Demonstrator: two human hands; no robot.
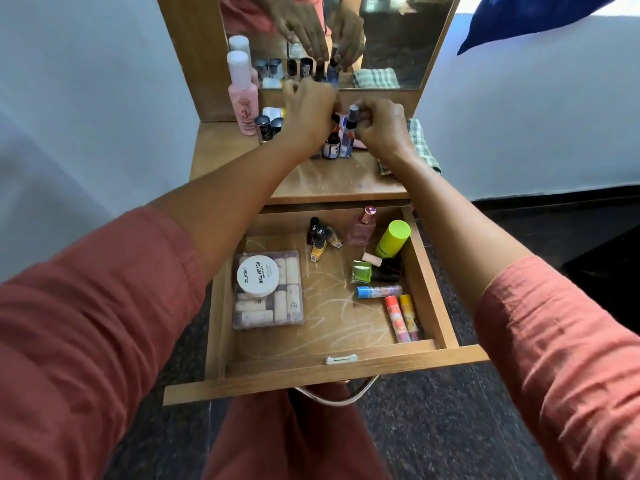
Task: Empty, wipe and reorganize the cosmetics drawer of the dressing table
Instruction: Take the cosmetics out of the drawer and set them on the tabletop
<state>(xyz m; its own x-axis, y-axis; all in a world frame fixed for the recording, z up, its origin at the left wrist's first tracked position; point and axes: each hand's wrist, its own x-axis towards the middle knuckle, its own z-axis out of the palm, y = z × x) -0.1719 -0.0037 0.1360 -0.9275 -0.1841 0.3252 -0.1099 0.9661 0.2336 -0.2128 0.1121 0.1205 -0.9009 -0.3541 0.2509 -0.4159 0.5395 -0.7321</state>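
The wooden drawer (325,370) is pulled out below the dressing table top (332,181). Inside lie a clear box of small bottles (268,306) with a round white nail polish remover tub (258,274) on it, yellow polish bottles (320,242), a pink perfume bottle (362,228), a lime green tube (393,239), a green polish bottle (362,271) and three lip balm sticks (398,311). Both hands work at the back of the table top. My right hand (381,128) pinches a slim dark-capped bottle (351,121). My left hand (310,110) is curled over small bottles; what it holds is hidden.
A tall pink bottle (244,98) and dark-capped bottles (265,128) stand at the back left under the mirror (391,39). A checked cloth (420,147) lies at the right edge of the top. White scribbled marks streak the drawer floor and table top.
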